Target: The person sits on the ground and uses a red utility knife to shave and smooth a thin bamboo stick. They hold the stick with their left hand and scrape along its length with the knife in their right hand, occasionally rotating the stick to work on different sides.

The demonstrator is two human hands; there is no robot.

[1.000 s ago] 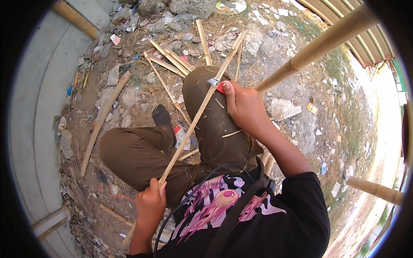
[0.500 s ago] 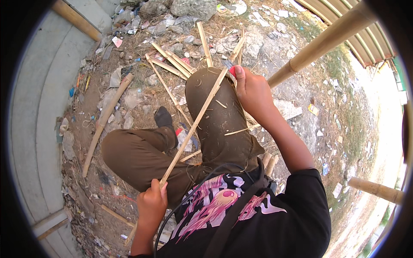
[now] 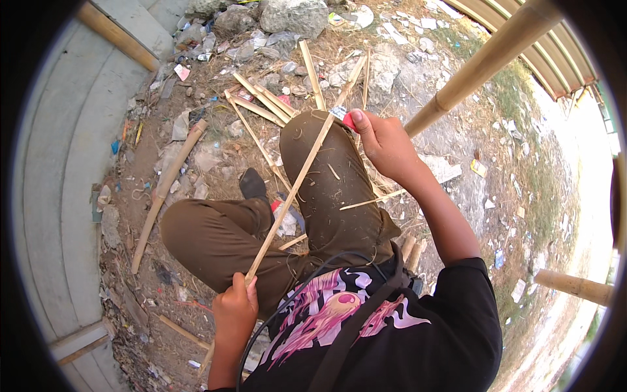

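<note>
A long, thin bamboo strip (image 3: 297, 186) slants across my raised right thigh. My left hand (image 3: 235, 306) is closed around its near end, low by my left thigh. My right hand (image 3: 385, 145) grips a knife with a red handle (image 3: 349, 121), thumb on top, beside the right knee. The grey blade (image 3: 338, 112) touches or lies very close to the strip's far part at the knee. Whether the strip continues past the blade I cannot tell. Pale shavings and a thin sliver (image 3: 372, 199) lie on the brown trousers (image 3: 326, 222).
Several split bamboo strips (image 3: 258, 98) lie beyond my knee. A bamboo pole (image 3: 483, 68) slants at the right, and a thicker bamboo piece (image 3: 166, 196) lies at the left near a grey wall (image 3: 59, 183). Rocks (image 3: 294, 17) and litter cover the ground. A black cable (image 3: 287, 297) crosses my lap.
My right hand and the knife have come slightly nearer to me, beside the knee. The strip's far part has shifted a little left. My left hand keeps its hold.
</note>
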